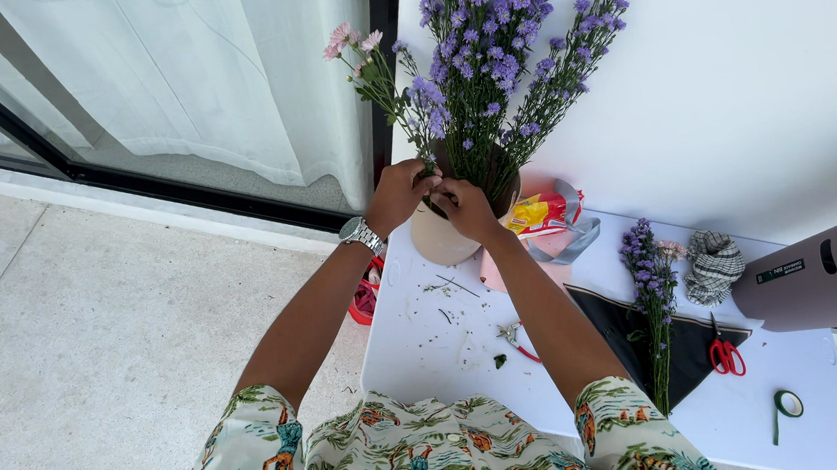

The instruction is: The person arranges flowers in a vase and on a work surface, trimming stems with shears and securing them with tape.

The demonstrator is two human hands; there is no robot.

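**Both hands at the mouth of the vase, closed around the flower stems**

The left hand [399, 194] and the right hand [463, 209] meet at the rim of the cream vase [438, 239], fingers curled in and pinched on the stems of the purple flowers [485, 57] just where they enter the pot. The two hands almost touch; what exactly each fingertip presses is hidden by the knuckles. A metal wristwatch [360, 234] sits on the left wrist.

The vase stands at the far left corner of the white table [425, 341], against the wall. The bunch rises tall and spreads wide above it, with a few pink blooms [348, 38] leaning out to the left.

The stems look thin, green and springy, the heads small and light. I would judge them easy to bend or snap, so low on the stem, near the rim, seems the safest hold; the vase itself looks heavy enough to stay put.

Further out on the table: bits of trimmed stem and a small cutter [514, 336] near the middle, a yellow and red packet [538, 213] just right of the vase, a loose sprig of purple flowers [649, 289] lying over dark wrapping paper [628, 333], red scissors [726, 354], a checked cloth [713, 265], and a roll of green tape [787, 404] toward the near right corner.
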